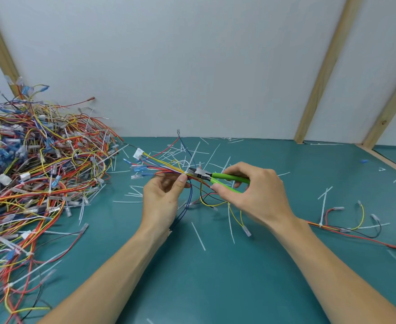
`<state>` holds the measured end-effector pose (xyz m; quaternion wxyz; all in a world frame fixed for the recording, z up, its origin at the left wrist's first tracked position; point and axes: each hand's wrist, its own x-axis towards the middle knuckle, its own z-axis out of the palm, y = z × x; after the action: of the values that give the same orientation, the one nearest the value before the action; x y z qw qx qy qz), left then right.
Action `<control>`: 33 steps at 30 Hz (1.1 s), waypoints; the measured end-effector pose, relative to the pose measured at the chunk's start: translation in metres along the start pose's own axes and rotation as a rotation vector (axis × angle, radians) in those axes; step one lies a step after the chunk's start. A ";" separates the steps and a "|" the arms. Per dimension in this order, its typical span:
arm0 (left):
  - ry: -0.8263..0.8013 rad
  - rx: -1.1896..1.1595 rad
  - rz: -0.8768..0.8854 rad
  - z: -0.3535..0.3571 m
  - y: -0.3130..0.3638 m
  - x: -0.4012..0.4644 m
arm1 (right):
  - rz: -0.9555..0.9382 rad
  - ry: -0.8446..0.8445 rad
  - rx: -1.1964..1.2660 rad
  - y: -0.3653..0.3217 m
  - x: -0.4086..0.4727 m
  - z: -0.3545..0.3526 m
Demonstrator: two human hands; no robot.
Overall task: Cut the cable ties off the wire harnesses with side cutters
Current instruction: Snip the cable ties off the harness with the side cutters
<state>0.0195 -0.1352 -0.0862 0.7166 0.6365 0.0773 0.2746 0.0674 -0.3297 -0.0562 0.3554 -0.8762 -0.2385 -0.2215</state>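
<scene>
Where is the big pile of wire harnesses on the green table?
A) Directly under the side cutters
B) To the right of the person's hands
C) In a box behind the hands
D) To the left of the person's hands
D: the pile of wire harnesses covers the table's left side, left of the left hand, while the right hand holds the side cutters.

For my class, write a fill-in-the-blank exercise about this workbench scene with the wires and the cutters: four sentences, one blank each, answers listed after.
1. The side cutters have handles coloured ____.
2. The cutters are held in the person's ____ hand.
3. The other hand grips a wire harness, and the big pile of harnesses lies on the person's ____ side.
4. The mat is strewn with cut white cable ____.

Answers: green; right; left; ties
</scene>
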 end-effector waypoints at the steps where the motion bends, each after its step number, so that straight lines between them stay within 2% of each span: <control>1: 0.000 0.000 0.007 0.000 0.000 0.000 | -0.004 0.004 0.008 0.000 0.000 0.000; 13: -0.007 -0.038 0.037 0.000 0.005 -0.001 | -0.077 0.015 0.084 0.006 0.000 0.003; 25: -0.027 0.018 0.071 -0.001 0.003 -0.001 | -0.067 0.024 0.089 0.000 0.000 0.000; 33: -0.030 0.030 0.073 -0.001 0.001 -0.002 | 0.010 -0.096 0.075 -0.001 0.002 -0.007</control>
<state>0.0165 -0.1351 -0.0857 0.6975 0.6537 0.0473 0.2897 0.0669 -0.3340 -0.0502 0.3770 -0.8731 -0.2593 -0.1684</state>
